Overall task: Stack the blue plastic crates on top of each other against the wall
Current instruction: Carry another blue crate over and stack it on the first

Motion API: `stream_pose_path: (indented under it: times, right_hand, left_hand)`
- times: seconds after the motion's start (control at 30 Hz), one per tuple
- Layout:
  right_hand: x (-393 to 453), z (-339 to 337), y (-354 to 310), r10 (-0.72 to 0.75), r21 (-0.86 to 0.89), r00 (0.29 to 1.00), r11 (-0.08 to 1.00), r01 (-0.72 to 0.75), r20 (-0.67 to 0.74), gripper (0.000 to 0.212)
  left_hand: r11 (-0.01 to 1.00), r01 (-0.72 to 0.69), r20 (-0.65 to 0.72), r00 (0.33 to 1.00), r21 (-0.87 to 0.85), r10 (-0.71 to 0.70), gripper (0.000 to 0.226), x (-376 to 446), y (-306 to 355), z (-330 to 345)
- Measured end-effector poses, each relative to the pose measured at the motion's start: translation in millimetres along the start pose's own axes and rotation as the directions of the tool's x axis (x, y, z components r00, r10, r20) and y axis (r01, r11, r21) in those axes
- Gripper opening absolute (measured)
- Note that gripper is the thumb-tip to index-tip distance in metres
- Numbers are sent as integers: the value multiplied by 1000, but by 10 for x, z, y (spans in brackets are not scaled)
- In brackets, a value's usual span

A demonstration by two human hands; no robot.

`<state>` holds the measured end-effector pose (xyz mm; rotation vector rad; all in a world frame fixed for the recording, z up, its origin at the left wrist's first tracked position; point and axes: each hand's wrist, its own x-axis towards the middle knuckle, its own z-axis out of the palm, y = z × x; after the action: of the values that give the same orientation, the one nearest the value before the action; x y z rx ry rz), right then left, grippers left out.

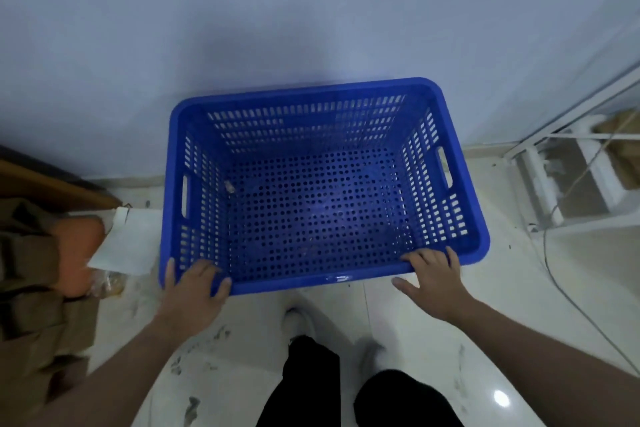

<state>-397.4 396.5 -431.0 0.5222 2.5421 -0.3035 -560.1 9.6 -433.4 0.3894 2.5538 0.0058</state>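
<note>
A blue perforated plastic crate (322,282) stands in front of the pale wall (311,10), its far edge close to the wall. It looks raised, perhaps on another crate, but anything beneath it is hidden. My left hand (194,291) curls over the near rim at the left corner. My right hand (433,277) rests on the near rim at the right, fingers spread over the edge and thumb out. The crate is empty except for a small scrap near its left wall.
Brown cardboard and an orange object (78,253) with white paper (128,243) crowd the floor at left. A white metal frame (561,184) and a thin cable (554,274) lie at right. My legs and a white shoe (298,319) stand on the glossy tile floor.
</note>
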Motion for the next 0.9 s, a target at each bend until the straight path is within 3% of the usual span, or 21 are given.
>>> stream_pose_path:
  times: [0.07,0.13,0.33,0.53,0.7,0.9]
  right_hand:
    - [18,-11,34,-39,-52,999,998,39,9,45]
    - [72,-77,64,-65,-32,998,997,65,19,52]
    - [135,-48,171,-112,-26,994,993,112,17,56]
    - [150,10,89,-58,-91,998,994,55,-32,50]
    - [48,56,-43,-16,-96,999,995,13,-29,48]
    - [-58,233,-132,-20,-74,991,997,11,-129,41]
  left_hand:
    - [989,-144,53,988,32,142,59,-161,11,22]
    - [975,-184,10,983,122,184,52,-203,4,78]
    - [928,-82,46,996,363,71,38,-189,420,89]
    - [922,-83,31,997,379,77,36,-59,616,219]
    - [923,-198,49,980,330,193,31,-37,410,220]
    - [936,-129,-41,988,329,150,51,19,241,302]
